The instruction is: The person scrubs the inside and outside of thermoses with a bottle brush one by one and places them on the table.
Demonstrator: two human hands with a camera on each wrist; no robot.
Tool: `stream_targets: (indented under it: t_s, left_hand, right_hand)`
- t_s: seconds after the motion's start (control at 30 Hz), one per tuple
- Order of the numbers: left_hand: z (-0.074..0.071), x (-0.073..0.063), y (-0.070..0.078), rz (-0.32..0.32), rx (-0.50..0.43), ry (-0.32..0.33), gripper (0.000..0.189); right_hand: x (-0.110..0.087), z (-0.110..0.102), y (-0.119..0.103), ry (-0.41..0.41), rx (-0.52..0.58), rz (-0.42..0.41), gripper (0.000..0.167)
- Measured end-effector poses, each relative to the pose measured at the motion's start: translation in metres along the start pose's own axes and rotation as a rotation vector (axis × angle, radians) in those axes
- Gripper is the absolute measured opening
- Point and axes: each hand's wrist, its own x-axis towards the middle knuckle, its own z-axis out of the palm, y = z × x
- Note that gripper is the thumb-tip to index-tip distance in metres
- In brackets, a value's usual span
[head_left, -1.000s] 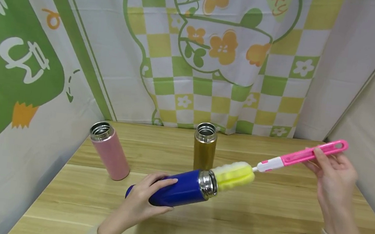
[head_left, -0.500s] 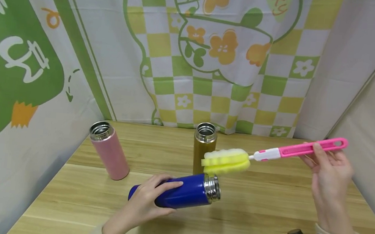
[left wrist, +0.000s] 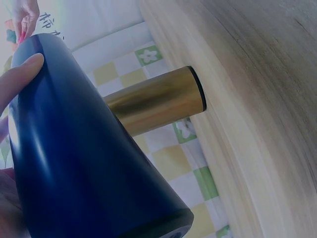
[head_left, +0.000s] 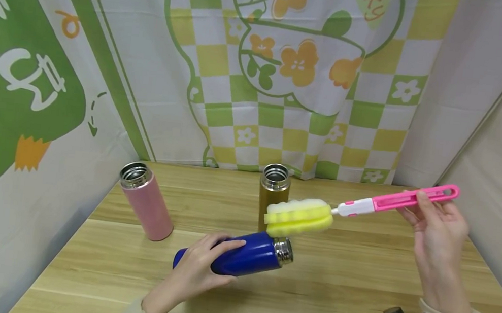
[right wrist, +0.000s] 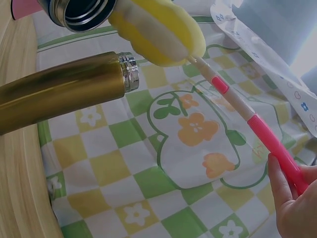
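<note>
My left hand grips a blue bottle round its body. It lies tilted in the hand, with its open steel mouth to the right. Between thumb and fingers, my right hand holds a sponge bottle brush by its pink handle. The yellow and white sponge head is outside the bottle, just above its neck. In the right wrist view the sponge is beside the bottle's mouth. The left wrist view shows the blue bottle's body close up, held by the fingers.
A gold bottle stands uncapped behind the sponge, partly hidden by it. To the left, a pink bottle also stands uncapped. Printed cloth hangs behind the wooden table and at both sides.
A second ago the sponge tip was in the blue bottle's mouth. The right hand has drawn the brush out and raised it above the neck. The blue bottle has shifted slightly right.
</note>
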Motion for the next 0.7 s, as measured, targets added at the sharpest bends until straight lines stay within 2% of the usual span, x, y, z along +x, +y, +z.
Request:
stream_targets:
  t_s: [0.33,0.57,0.7]
  left_hand:
    - [0.0036,0.0008,-0.0047,-0.068,-0.025,0.007,0.070]
    - [0.0037,0.0009,-0.0070,-0.132,-0.043,0.036,0.069]
    - [0.0033,0.0005,-0.0079,-0.137,-0.048,0.041,0.069]
  right_hand:
    - [-0.0013,-0.0027,-0.0021,-0.047,0.006,0.019,0.009]
    - [-0.0026,-0.0048,-0.0040,-0.088,-0.032,0.041,0.012]
    - [-0.0033,-0.0074,-0.0057,-0.102,-0.059,0.060,0.012]
